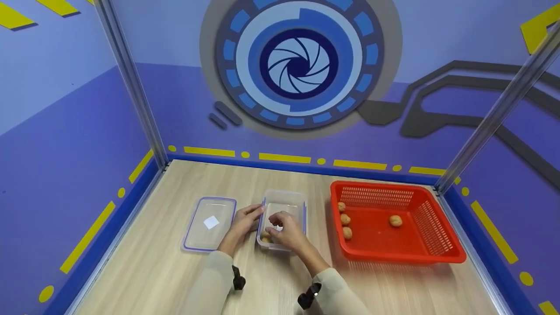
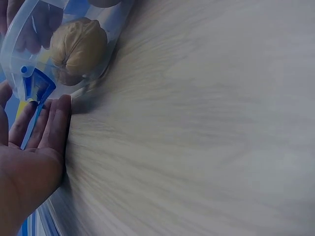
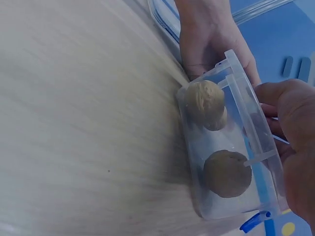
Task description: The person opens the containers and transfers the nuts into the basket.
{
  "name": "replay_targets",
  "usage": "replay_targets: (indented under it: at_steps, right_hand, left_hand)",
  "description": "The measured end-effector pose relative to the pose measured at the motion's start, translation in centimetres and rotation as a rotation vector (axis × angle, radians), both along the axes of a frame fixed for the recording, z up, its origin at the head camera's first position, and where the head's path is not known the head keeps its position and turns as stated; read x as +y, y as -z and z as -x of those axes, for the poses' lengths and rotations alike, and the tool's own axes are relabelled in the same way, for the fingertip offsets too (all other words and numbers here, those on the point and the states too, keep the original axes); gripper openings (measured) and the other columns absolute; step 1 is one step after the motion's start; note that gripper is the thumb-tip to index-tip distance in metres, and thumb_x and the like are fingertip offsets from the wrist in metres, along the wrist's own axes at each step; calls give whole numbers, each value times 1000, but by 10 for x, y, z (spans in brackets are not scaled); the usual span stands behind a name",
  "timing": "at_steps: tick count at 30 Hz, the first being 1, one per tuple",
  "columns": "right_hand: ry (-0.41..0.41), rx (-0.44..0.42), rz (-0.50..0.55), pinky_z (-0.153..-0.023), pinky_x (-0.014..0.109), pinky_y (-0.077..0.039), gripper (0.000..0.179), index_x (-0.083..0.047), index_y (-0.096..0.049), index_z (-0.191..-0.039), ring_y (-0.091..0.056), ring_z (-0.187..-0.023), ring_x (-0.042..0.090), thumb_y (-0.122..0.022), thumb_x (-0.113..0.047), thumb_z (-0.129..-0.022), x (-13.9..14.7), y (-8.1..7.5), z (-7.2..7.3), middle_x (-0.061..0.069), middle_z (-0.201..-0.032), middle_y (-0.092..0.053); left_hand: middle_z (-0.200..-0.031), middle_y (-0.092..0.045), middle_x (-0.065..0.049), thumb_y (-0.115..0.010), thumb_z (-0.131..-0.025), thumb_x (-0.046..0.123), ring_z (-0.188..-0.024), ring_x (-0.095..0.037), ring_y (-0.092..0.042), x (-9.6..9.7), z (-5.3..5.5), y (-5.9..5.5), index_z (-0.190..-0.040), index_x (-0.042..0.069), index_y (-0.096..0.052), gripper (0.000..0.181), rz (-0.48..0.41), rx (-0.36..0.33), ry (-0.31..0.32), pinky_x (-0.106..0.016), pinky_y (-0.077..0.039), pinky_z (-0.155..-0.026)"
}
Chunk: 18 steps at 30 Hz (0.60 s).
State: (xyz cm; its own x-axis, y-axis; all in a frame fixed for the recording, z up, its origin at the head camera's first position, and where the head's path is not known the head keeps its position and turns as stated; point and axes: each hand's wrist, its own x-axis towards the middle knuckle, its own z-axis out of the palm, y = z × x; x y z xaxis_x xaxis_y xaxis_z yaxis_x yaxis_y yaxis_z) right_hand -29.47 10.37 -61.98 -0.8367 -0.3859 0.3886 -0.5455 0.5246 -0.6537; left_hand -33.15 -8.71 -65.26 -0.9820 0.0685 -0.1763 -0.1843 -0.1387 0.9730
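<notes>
A clear plastic food box (image 1: 286,197) with blue-edged side flaps stands on the table, a few walnuts (image 3: 227,173) lying at its near end. My left hand (image 1: 243,222) rests against the box's left side, fingers nearly straight, with its fingertips by the blue latch (image 2: 39,86) in the left wrist view. Over the box's opening is my right hand (image 1: 286,229), its fingers loosely bent and a gap showing between thumb and forefinger. No walnut shows in that gap. Through the box wall, the left wrist view shows the right fingertips (image 2: 33,42) near a walnut (image 2: 78,46).
To the left lies the box's clear lid (image 1: 199,236) with a blue seal and a white square on it. A red plastic basket (image 1: 393,258) at right holds several walnuts (image 1: 395,221), most along its left wall. Printed panels (image 1: 183,105) enclose the table.
</notes>
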Motion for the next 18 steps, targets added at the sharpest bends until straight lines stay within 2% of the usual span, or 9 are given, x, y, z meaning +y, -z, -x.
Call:
replay_targets:
  at_steps: [4,10,13,18]
  right_hand:
    - [-34,-5,-25,-81,39,-61,25,4,-74,-104,-72,-90,31,-87,-11,-88,-3,-1,-1,17,-97,-74]
    - [-33,-42,-53,-81,39,-59,26,3,-75,-105,-70,-91,31,-86,-15,-89,-5,-2,0,16,-98,-74]
    - [-32,-57,-71,-81,39,-59,26,3,-75,-105,-70,-91,29,-86,-16,-90,-4,0,0,16,-98,-74]
    - [-18,-31,-101,-80,40,-61,27,2,-76,-103,-72,-89,30,-88,-18,-88,-3,1,0,13,-96,-75]
  left_hand:
    - [-136,-68,-21,-70,-104,26,-118,-24,-69,-2,1,1,-142,0,-64,47,8,15,2,-33,-61,-90]
    - [-142,-65,-22,-71,-104,31,-129,-31,-63,-5,0,0,-143,3,-65,49,28,13,3,-37,-59,-96]
    - [-141,-66,-21,-71,-104,30,-126,-30,-65,-5,-2,0,-143,4,-65,47,19,-2,-5,-37,-60,-95]
    - [-136,-68,-23,-71,-104,28,-120,-27,-68,-1,-3,0,-143,-1,-63,49,0,11,1,-31,-60,-90]
